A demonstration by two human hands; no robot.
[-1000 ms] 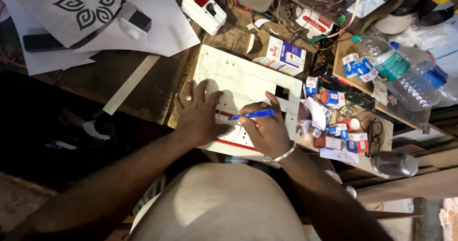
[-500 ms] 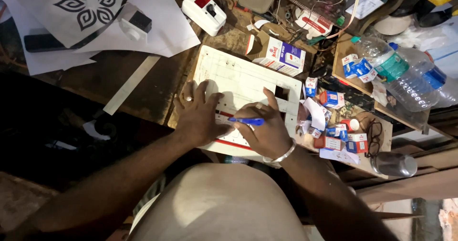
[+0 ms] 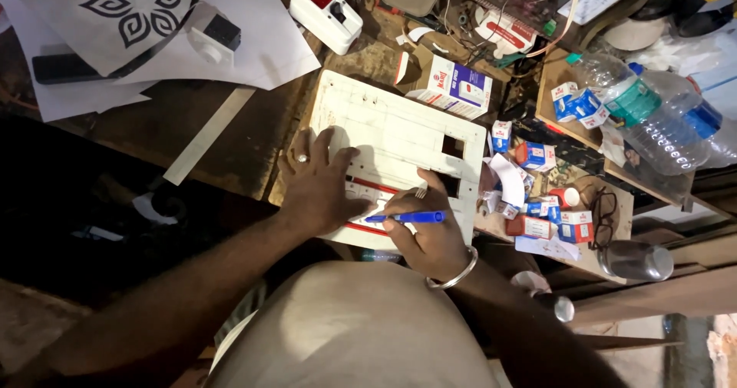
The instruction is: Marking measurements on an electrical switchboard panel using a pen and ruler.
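A dark, scuffed wooden bench (image 3: 230,135) fills the view, crowded with clutter, and the white board (image 3: 399,138) lying flat on it serves as the landmark. The board has two square cut-outs near its right edge and a red stripe along its near edge. Up and left of the board, large white papers (image 3: 253,42) overlap, one printed with a black flower pattern, and a pale strip (image 3: 207,136) lies slanted between them and the board. Well right of the board, two clear plastic bottles (image 3: 652,119) lie on their sides on a lower wooden shelf. Just above the board sit a white switch box (image 3: 325,14) with a red button and an open white-and-blue carton (image 3: 445,86). Just right of the board, small red, white and blue boxes (image 3: 537,196) are strewn about, with spectacles (image 3: 604,219) and a metal cup (image 3: 636,260) beyond them.

The left hand (image 3: 322,184) presses flat on the board's near left part, fingers spread apart, a ring on one. The right hand (image 3: 426,231) rests on the board's near edge, its fingers clamped on a blue pen (image 3: 407,217) that lies nearly level, tip toward the left hand, over the red stripe. A metal bangle (image 3: 453,273) circles the right wrist.
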